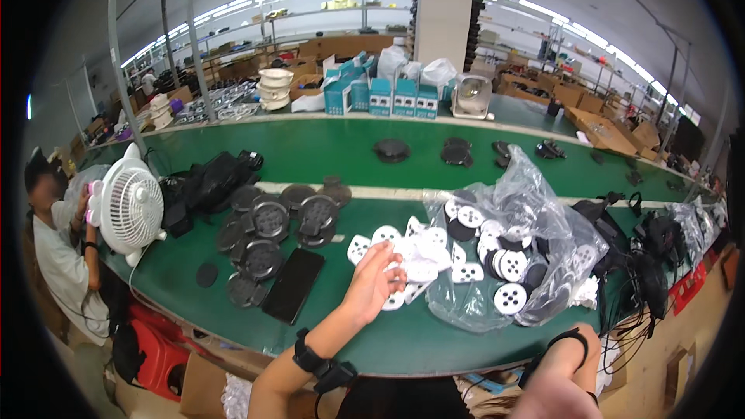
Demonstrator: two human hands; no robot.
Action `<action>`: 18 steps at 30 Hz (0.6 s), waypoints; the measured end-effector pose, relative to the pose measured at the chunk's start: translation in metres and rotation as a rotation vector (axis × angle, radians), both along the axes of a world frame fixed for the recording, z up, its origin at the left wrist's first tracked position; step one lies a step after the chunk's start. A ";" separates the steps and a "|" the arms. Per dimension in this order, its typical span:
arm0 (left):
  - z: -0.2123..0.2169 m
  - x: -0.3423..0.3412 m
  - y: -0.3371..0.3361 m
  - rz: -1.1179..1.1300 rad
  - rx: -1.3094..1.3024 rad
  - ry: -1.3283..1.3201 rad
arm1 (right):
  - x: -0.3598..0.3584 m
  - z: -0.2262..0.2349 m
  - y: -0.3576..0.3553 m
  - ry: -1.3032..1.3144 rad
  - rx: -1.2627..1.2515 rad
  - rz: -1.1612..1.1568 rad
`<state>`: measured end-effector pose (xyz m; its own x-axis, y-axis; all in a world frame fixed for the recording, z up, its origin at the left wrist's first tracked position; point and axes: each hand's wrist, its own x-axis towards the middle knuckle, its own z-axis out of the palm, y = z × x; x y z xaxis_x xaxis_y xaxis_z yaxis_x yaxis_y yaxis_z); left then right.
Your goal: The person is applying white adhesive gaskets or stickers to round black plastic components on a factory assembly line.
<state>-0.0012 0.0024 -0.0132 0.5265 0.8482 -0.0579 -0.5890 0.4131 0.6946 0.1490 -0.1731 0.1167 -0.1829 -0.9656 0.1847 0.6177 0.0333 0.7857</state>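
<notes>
My left hand is over the middle of the near green table, its fingers half bent and apart. Its fingertips are beside a bright white crumpled piece, apparently not gripped. Around that piece lie several white plates with dark holes. My right hand is bent at the table's front edge on the right; its fingers are hidden and the arm is blurred. Just beyond it, a clear plastic bag lies open with white discs with black holes and dark discs in it.
Black round parts are piled on the left by a black phone. A white fan stands at the left edge near another person. Black cables hang at right. Blue boxes line the far side of the green belt.
</notes>
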 end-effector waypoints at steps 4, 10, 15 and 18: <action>0.004 -0.002 -0.002 -0.016 -0.018 -0.033 | 0.017 -0.054 0.072 -0.634 -0.933 -0.442; 0.007 0.000 -0.005 -0.033 -0.052 0.037 | 0.079 -0.070 0.291 -0.109 -1.852 -1.159; 0.007 0.002 -0.001 -0.071 -0.151 0.060 | 0.118 -0.097 0.444 0.125 -2.715 -1.382; 0.008 -0.001 0.003 -0.061 -0.092 0.086 | 0.120 -0.126 0.487 0.344 -2.682 -1.258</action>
<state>-0.0021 0.0050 -0.0050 0.5667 0.8038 -0.1809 -0.5012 0.5106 0.6986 0.2692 0.3143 -0.0089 0.1636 0.9863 -0.0209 0.9850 -0.1645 -0.0513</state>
